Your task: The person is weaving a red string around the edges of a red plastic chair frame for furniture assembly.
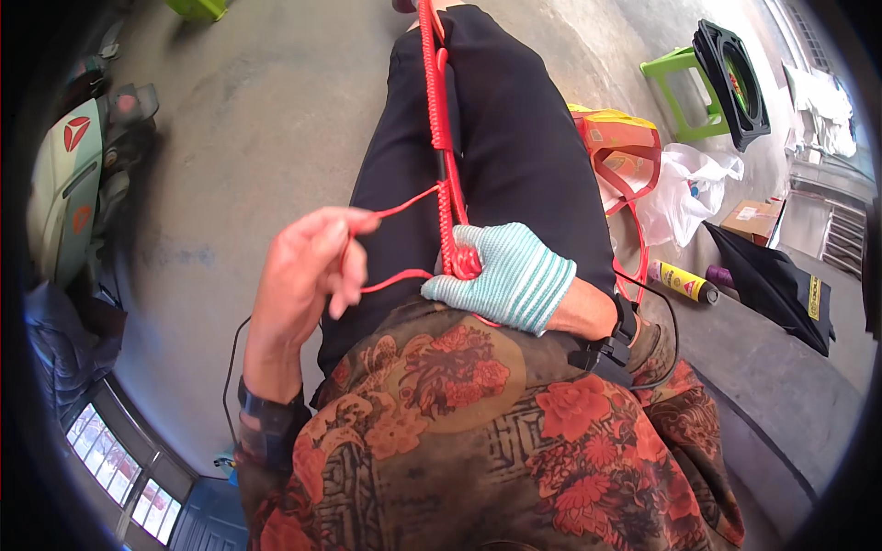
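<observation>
A long red braided cord (pixel 428 92) runs up the middle between my black-trousered legs, with tight ridged knotting along its length. My right hand (pixel 519 275), in a pale green striped knitted glove, is closed around its near end at my lap. A round red knot (pixel 467 264) shows by the glove's thumb. To the left, my bare left hand (pixel 308 266) pinches a thin red strand (pixel 409 203) between thumb and finger. That strand stretches to the braid's side. Below it a second red strand (pixel 400 277) passes from the left fingers to the gloved hand.
On the right are a red-and-yellow bag (pixel 617 138), a white plastic bag (pixel 687 184), a yellow can (pixel 683 281), a black pouch (pixel 781 285) and a cardboard box (pixel 753 220). Farther off stands a green stool (pixel 682 92) with a black frame leaning on it. A scooter (pixel 69 184) is at left.
</observation>
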A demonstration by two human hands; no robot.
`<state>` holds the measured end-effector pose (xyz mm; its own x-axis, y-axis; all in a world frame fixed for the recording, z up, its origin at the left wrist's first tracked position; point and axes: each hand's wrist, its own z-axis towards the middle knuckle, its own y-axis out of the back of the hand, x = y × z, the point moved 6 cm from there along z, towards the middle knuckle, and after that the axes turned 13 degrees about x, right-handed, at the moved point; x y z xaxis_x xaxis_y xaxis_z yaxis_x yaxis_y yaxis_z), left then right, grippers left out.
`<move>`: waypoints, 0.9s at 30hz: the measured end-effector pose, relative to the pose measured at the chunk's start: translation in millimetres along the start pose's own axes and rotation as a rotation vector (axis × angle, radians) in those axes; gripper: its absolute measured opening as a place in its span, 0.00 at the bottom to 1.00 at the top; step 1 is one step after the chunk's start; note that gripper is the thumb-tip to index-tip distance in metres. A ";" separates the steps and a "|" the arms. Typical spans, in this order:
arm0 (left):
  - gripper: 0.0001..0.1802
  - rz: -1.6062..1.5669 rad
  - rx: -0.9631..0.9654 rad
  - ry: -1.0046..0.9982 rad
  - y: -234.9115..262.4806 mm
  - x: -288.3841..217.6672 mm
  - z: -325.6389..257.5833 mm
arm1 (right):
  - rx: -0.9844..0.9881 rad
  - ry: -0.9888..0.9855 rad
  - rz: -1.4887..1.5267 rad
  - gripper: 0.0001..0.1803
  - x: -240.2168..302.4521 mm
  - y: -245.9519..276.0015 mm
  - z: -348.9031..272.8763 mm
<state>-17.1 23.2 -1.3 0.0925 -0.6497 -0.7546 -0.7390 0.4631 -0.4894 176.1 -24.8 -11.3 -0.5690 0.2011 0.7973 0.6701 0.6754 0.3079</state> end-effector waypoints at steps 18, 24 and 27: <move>0.07 -0.191 0.093 0.124 -35.7 33.2 38.9 | 0.069 0.100 -0.200 0.25 2.8 -16.6 -10.7; 0.11 -0.126 0.021 0.049 -39.3 33.3 28.8 | 0.049 0.089 -0.144 0.27 5.4 -11.1 -15.7; 0.13 -0.033 0.015 0.042 -30.7 21.5 10.3 | 0.094 -0.004 -0.081 0.30 3.7 -11.4 -14.5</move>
<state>14.4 1.2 -7.0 0.0881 -0.6896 -0.7188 -0.7256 0.4500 -0.5206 173.3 -42.1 -4.4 -0.6217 0.1459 0.7695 0.5740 0.7533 0.3210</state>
